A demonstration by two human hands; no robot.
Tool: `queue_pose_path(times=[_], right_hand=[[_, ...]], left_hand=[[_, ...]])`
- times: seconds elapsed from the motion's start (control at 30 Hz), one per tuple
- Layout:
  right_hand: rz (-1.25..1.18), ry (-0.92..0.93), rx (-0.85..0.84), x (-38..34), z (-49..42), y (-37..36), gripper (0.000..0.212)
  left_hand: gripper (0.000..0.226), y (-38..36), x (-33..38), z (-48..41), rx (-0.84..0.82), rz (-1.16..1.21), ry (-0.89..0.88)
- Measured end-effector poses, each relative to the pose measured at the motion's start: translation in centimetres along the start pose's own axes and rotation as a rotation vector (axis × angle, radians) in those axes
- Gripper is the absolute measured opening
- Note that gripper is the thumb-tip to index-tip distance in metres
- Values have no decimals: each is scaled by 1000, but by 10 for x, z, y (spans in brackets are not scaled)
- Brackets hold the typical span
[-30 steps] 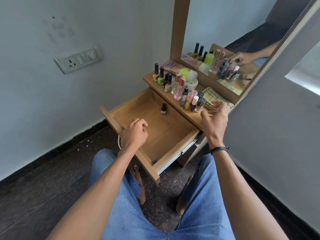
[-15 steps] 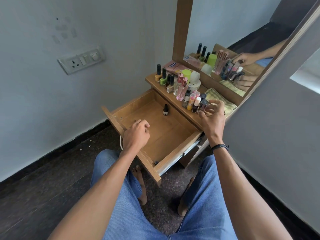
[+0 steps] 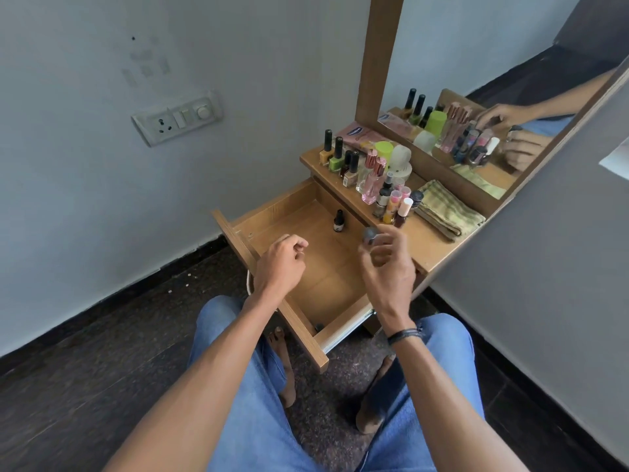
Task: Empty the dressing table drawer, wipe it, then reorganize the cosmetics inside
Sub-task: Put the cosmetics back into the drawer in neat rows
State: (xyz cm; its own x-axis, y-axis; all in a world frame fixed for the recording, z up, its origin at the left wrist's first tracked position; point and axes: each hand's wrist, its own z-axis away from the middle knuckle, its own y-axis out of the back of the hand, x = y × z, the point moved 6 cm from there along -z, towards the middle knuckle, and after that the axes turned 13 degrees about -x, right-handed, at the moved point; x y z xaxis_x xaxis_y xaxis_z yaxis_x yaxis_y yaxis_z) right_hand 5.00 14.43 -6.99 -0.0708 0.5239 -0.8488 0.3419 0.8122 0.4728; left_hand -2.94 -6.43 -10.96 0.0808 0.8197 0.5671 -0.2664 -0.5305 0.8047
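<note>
Drawer (image 3: pixel 276 205): pulled out toward the knees; floor mostly bare wood, open room in the middle and front.
Small dark bottle (image 3: pixel 338 221): upright near the drawer's back wall, apart from both hands.
Right hand (image 3: pixel 386 267): above the drawer's right rear part, fingertips pinching a grey-capped bottle (image 3: pixel 369 235), just off the tabletop (image 3: pixel 429 240) edge.
Left hand (image 3: pixel 280 262): fingers curled in, nothing seen held, by the drawer's front panel.
Cosmetics cluster (image 3: pixel 374 178): upright, crowding the tabletop's front edge.
Folded cloth (image 3: pixel 449 212): right of the cluster, below the mirror (image 3: pixel 493 63).
</note>
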Motion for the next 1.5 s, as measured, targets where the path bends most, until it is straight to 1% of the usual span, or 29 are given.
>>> queue_pose_path(times=[0.1, 0.2, 0.27, 0.4, 0.5, 0.6, 0.73, 0.83, 1.0, 1.1, 1.27, 1.37, 1.5], right_hand=[[87, -34, -217, 8, -12, -42, 40], [138, -96, -341, 17, -31, -75, 32], [129, -166, -401, 26, -45, -92, 27], [112, -256, -479, 37, -69, -120, 21], [98, -275, -502, 44, -87, -142, 20], [118, -289, -476, 46, -105, -156, 21], [145, -363, -440, 56, -122, -168, 31], [74, -368, -422, 62, -127, -173, 36], [-20, -380, -415, 61, -122, -176, 46], [-52, -410, -413, 67, -119, -181, 53], [-79, -378, -488, 58, -111, -180, 61], [-77, -387, -527, 58, -111, -177, 68], [-90, -395, -580, 55, -112, -173, 70]], left_hand=[[26, 11, 1, -13, 26, -46, -35], [33, 20, 1, -36, -11, -101, -49], [37, 21, -2, -53, -69, -66, -26], [40, 7, -16, -77, -201, 107, 110], [43, -5, -20, -85, -268, 145, 153], [50, -15, -24, -93, -316, 218, 181], [61, -22, -31, -105, -343, 553, 252], [60, -27, -38, -114, -332, 768, 297], [58, -31, -37, -120, -335, 979, 296], [60, -28, -29, -123, -329, 1045, 286], [67, -28, -23, -127, -314, 1109, 307], [72, -29, -23, -131, -324, 1101, 318], [77, -31, -22, -135, -333, 1097, 333]])
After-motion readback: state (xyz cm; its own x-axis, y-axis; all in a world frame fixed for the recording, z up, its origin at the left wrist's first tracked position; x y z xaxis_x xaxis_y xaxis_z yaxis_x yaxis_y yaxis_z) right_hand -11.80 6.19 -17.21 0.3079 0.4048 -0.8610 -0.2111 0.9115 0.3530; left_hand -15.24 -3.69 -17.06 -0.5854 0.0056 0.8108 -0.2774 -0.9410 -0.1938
